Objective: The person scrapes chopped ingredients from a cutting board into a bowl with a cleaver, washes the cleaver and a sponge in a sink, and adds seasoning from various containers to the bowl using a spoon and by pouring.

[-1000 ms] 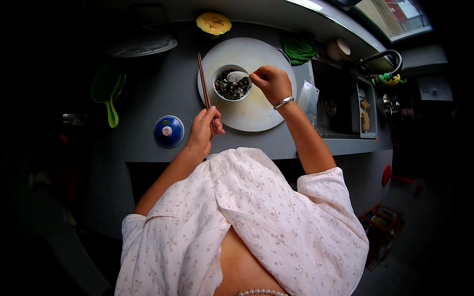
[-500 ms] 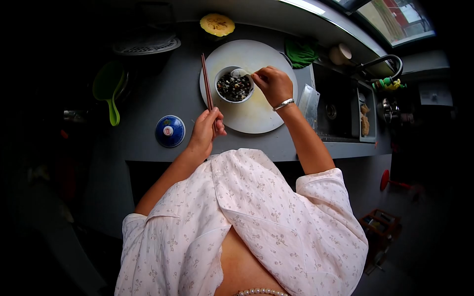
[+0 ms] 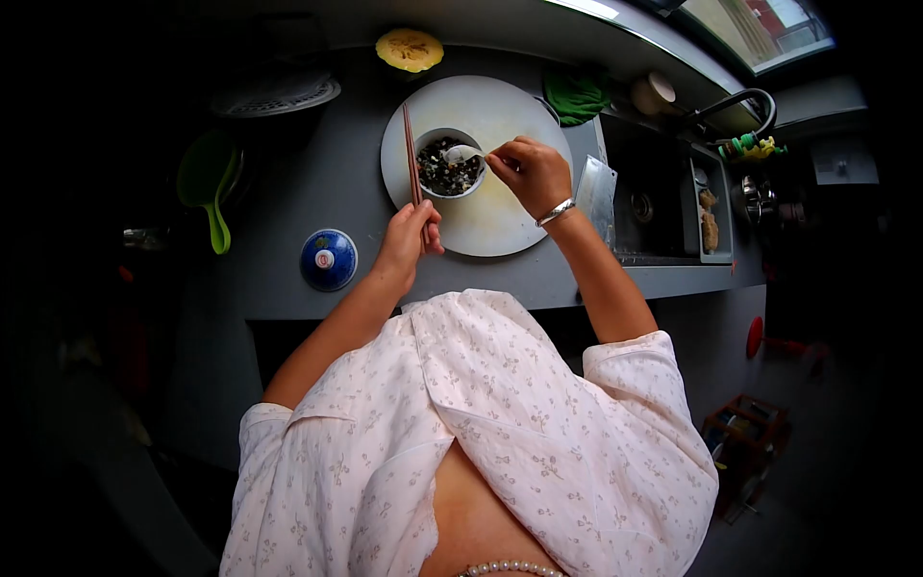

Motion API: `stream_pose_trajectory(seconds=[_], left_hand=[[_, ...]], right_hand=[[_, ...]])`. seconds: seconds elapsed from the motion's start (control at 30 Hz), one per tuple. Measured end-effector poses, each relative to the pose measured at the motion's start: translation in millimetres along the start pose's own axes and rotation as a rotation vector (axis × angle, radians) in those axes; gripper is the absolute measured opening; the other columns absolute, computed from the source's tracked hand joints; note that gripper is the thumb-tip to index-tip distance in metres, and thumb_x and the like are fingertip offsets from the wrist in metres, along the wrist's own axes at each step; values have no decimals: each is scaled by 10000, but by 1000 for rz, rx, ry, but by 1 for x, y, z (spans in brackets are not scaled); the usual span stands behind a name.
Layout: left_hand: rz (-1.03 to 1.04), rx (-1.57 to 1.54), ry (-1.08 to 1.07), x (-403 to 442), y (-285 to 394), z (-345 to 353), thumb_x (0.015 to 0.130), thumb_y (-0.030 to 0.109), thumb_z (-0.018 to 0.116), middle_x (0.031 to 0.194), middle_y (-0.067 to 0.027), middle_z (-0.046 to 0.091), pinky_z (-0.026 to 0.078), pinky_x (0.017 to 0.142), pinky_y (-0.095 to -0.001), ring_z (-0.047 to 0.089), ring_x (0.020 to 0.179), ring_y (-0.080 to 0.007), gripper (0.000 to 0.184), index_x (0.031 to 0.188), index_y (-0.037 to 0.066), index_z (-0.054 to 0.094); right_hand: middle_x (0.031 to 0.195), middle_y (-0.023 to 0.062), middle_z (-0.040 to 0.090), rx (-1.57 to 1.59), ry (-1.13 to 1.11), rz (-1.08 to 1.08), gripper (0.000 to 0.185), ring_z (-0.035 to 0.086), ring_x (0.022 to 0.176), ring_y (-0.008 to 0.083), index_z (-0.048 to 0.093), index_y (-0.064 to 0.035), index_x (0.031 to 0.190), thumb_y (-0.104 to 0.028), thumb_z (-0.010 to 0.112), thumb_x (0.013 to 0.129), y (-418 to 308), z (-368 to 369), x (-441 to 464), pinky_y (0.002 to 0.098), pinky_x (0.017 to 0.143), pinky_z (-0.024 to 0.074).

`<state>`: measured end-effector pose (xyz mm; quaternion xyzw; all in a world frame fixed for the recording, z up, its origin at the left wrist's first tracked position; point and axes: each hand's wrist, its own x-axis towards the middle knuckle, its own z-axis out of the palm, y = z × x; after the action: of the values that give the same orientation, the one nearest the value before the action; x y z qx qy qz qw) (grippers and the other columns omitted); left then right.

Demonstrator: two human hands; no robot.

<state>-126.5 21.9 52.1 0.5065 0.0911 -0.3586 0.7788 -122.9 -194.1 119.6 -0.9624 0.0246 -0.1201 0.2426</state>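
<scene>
Blue lid (image 3: 328, 260), pale knob, on grey counter (image 3: 279, 216), left side. Green dipper (image 3: 209, 188) further left. Halved squash (image 3: 410, 49) at back, yellow flesh showing. Bunched green cloth (image 3: 577, 97) near dark sink (image 3: 659, 231). Cleaver (image 3: 597, 197) at sink's left edge. Tray (image 3: 715, 257) at right, lumpy brown pieces (image 3: 710, 231) inside. Curved black faucet (image 3: 772, 112); window (image 3: 760, 29) upper right.

Left forearm (image 3: 332, 337) slants forward and inward from the person's left side; left wrist (image 3: 392, 269) roughly in line with it. Left grip (image 3: 409, 240) found curled, palm side facing inward. Right forearm (image 3: 604, 274) reaches forward and inward; right wrist (image 3: 553, 199) bends toward the left. Right grip (image 3: 534, 175) found pinched at the fingertips (image 3: 493, 159), knuckles uppermost. Grips stand apart, the right farther forward.
</scene>
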Motion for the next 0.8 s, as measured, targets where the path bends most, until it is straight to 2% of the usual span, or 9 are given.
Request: stream_pose_trajectory(seconds=[0.53, 0.63, 0.73, 0.8], left_hand=[[-8, 40, 11, 3, 1, 1, 989, 318, 469, 655, 13, 523, 490, 566, -263, 522, 549, -95, 264, 866, 89, 519], [-45, 45, -15, 7, 2, 5, 987, 301, 489, 656, 7, 534, 491, 571, -263, 533, 564, -105, 246, 868, 88, 523], [-62, 85, -30, 15, -3, 7, 984, 314, 492, 661, 6, 538, 490, 572, -264, 535, 558, -110, 256, 866, 90, 524], [-63, 101, -28, 18, -6, 8, 984, 322, 491, 665, 5, 541, 491, 574, -267, 536, 560, -112, 261, 865, 92, 524]], right_hand=[[762, 0, 645, 47, 13, -44, 153, 642, 654, 189, 731, -145, 803, -289, 689, 827, 12, 7, 5, 315, 577, 496], [765, 41, 667, 82, 4, 45, 164, 650, 652, 199, 737, -108, 826, -266, 696, 824, 22, 9, 7, 302, 583, 499], [766, 144, 689, 351, 61, 228, 227, 663, 645, 217, 726, -19, 849, -242, 714, 807, 37, 13, 5, 286, 611, 510], [771, 137, 688, 342, 48, 249, 222, 661, 646, 221, 726, -23, 844, -241, 712, 807, 37, 13, 2, 290, 611, 511]])
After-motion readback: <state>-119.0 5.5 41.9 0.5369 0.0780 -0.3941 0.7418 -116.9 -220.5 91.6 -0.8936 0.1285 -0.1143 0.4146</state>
